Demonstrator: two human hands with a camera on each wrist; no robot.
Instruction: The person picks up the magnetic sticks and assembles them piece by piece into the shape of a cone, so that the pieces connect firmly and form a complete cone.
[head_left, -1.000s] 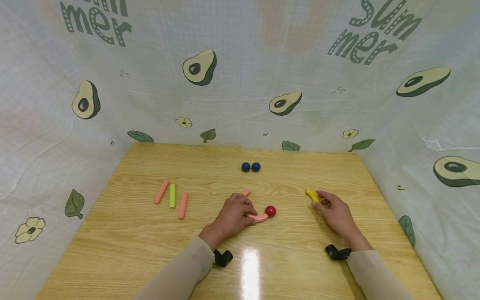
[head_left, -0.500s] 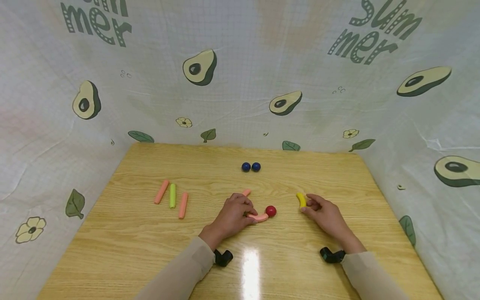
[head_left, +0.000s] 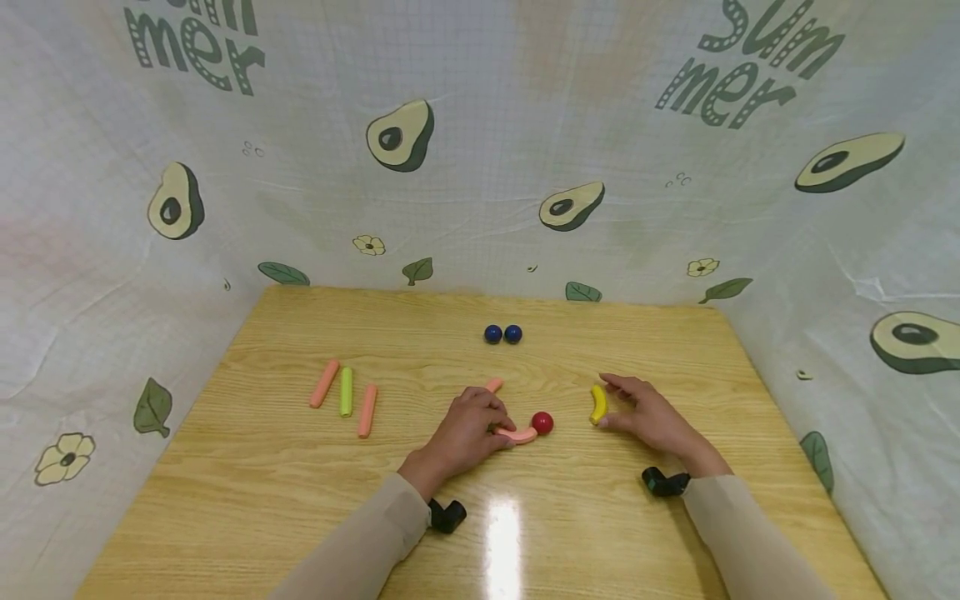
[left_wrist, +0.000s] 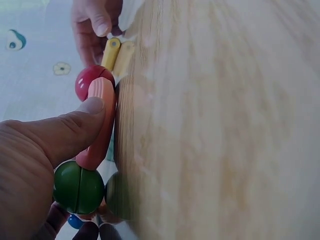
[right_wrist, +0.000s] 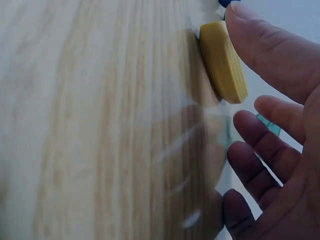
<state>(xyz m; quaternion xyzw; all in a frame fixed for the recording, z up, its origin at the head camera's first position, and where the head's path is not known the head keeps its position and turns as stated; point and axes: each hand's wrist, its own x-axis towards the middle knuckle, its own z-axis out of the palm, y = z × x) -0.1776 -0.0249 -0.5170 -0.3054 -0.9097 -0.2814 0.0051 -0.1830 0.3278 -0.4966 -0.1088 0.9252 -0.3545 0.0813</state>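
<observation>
My left hand [head_left: 468,429] rests low over the middle of the table and grips a curved pink stick [head_left: 519,435], the thumb lying on it. The stick's far end touches a red ball [head_left: 542,422]. In the left wrist view, a green ball [left_wrist: 79,187] sits at the near end of the stick, by the fingers; in the head view the hand mostly hides it. To the right, a curved yellow stick [head_left: 598,404] lies on the table. Beside it is my right hand [head_left: 641,408], fingers spread, the thumb at the stick's near end and the other fingers apart from it.
Two blue balls [head_left: 502,334] stand side by side farther back. Another pink stick [head_left: 493,385] shows partly behind the left hand. At left lie a pink stick [head_left: 325,383], a lime stick [head_left: 346,392] and a pink stick [head_left: 367,411]. Patterned cloth walls the table [head_left: 247,517].
My right hand has moved left with the yellow stick, set it down nearer the red ball and spread its fingers off it. The left hand has stayed in place.
</observation>
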